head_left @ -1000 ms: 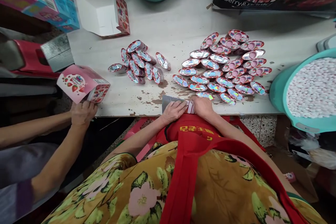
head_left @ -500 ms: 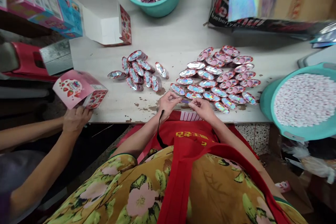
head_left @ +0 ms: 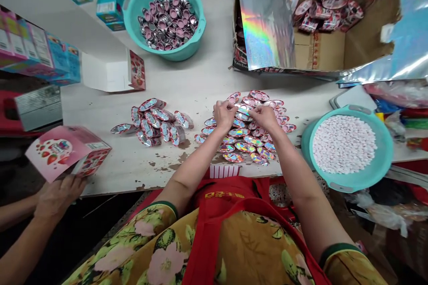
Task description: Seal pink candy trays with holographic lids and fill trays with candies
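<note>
A white table (head_left: pixel 214 71), its paint flaked to brown along the near edge, spans the frame. At upper right, an open cardboard carton (head_left: pixel 369 42) has stiff, flat walls, with a mirror-smooth iridescent sheet (head_left: pixel 267 22) against it. 2 round turquoise plastic tubs come next: the left tub (head_left: pixel 177 55) at upper left holds shallow pink-and-silver discs (head_left: pixel 170 22), the right tub (head_left: pixel 309 153) glossy white pieces (head_left: pixel 344 142).

Right of centre, the oval packets (head_left: pixel 244 147) stand crowded together, tops up, pointed at both ends. They look light, thin-walled and slick, likely to tip if nudged; the pointed ends seem the surest hold, since squeezing the sides might dent them.

The left hand (head_left: pixel 224 116) and right hand (head_left: pixel 265 118) meet above this group. Each has thumb and forefinger drawn together, apparently pinching opposite ends of silver film (head_left: pixel 243 115) on 1 packet. That film looks flimsy and slippery, best taken by its tips.
</note>
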The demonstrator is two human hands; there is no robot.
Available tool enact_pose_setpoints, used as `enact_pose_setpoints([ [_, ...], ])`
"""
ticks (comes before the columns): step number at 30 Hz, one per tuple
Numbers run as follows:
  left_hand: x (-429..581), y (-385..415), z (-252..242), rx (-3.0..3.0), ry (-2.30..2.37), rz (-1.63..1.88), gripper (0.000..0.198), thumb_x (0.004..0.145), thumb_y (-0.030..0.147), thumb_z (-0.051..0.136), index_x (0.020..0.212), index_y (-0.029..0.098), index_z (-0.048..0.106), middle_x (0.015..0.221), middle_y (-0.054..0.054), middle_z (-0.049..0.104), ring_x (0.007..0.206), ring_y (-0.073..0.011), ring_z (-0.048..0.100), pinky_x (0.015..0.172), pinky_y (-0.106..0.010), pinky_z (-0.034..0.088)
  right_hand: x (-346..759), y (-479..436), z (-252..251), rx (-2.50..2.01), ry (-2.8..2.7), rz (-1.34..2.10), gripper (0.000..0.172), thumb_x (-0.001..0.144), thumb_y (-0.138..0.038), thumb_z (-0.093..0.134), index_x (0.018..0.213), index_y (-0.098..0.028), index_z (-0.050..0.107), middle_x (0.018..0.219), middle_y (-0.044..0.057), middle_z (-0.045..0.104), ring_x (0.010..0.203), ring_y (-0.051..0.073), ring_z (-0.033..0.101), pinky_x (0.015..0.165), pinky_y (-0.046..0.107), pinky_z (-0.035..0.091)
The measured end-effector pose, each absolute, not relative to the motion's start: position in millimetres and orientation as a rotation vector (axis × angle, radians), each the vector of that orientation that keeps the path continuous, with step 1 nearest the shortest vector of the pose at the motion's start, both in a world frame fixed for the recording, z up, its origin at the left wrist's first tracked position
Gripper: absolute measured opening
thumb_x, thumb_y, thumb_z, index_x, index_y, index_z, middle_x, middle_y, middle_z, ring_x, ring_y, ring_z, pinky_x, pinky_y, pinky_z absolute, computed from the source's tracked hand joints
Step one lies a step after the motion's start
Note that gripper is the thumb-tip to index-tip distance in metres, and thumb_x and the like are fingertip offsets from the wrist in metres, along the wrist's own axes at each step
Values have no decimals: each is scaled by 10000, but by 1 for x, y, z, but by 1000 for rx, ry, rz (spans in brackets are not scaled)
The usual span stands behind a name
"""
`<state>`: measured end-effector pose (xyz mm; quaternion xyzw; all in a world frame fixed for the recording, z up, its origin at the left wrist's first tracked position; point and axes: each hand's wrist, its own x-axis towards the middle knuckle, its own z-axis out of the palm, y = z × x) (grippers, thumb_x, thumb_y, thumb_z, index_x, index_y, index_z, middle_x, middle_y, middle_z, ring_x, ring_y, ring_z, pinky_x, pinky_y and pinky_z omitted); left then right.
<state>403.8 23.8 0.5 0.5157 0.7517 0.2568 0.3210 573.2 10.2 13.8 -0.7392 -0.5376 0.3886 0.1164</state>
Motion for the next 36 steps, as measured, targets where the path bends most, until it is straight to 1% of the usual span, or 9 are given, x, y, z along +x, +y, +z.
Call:
enact_pose_setpoints([
  [3, 413, 31, -5, 1417, 2070, 530, 86, 839, 268, 748, 768, 252, 703, 1094, -82, 641, 1173, -313, 544, 977, -449, 455, 572, 27, 10, -2289, -1666, 1023, 191, 840, -325, 653, 787, -174, 757, 771, 37, 739, 730, 173, 642, 676, 265, 427],
  [9, 415, 41, -9, 1520, 2136, 357, 67, 880, 317, 736, 906, 271, 694, 1179, -89, 622, 1208, -317, 513, 987, -450, 444, 566, 38, 15, -2601, -1647, 920, 228, 827, -391, 722, 920, -195, 789, 986, 113, 774, 956, 270, 707, 818, 351, 518],
  [16, 386, 47, -5, 1687, 2058, 281, 405, 985, 472, 580, 1359, 325, 627, 1405, -108, 577, 1326, -339, 469, 1055, -461, 403, 569, 26, 11, -2541, -1610, 795, 240, 881, -427, 712, 955, -200, 738, 977, 103, 768, 976, 288, 692, 869, 393, 514],
  [18, 370, 56, -14, 1765, 1891, 279, 378, 1002, 465, 539, 1316, 301, 671, 1382, -94, 623, 1305, -324, 502, 1072, -447, 397, 566, 10, 9, -2421, -1589, 776, 256, 918, -423, 666, 1027, -198, 716, 981, 84, 764, 952, 266, 684, 870, 377, 508],
  [22, 334, 92, -48, 1880, 1397, 400, 288, 950, 353, 601, 1139, 201, 756, 1116, -72, 738, 1122, -268, 640, 1017, -374, 436, 537, -51, 18, -2124, -1635, 828, 302, 996, -403, 538, 1144, -183, 684, 1028, 92, 750, 955, 236, 672, 890, 350, 503],
  [25, 312, 120, -69, 1921, 1303, 409, 219, 891, 240, 622, 1031, 180, 781, 957, -60, 739, 1010, -249, 674, 975, -364, 447, 495, -106, 31, -1876, -1860, 1106, 285, 1007, -347, 526, 1166, -196, 707, 1113, 112, 754, 1047, 244, 681, 955, 353, 502],
  [28, 297, 128, -67, 1910, 1312, 402, 170, 884, 212, 626, 961, 179, 774, 943, -68, 722, 1044, -259, 660, 1006, -396, 432, 452, -145, 36, -1695, -2146, 1385, 341, 1006, -296, 531, 1296, -193, 677, 1301, 140, 713, 1209, 264, 652, 1027, 359, 485],
  [32, 272, 71, -30, 1840, 1434, 581, 183, 913, 330, 688, 1034, 201, 731, 1102, -93, 673, 1236, -301, 563, 1099, -465, 369, 421, -159, 25, -1799, -2489, 1547, 377, 1035, -318, 452, 1309, -187, 675, 1233, 178, 735, 1140, 308, 694, 932, 383, 513],
  [36, 244, -62, 7, 1917, 1492, 492, 224, 980, 410, 592, 1022, 242, 734, 1031, -101, 669, 1104, -285, 573, 1017, -448, 411, 417, -155, 17, -1882, -2551, 1564, 408, 1065, -356, 360, 1241, -225, 703, 1174, 157, 759, 1108, 299, 709, 877, 365, 505],
])
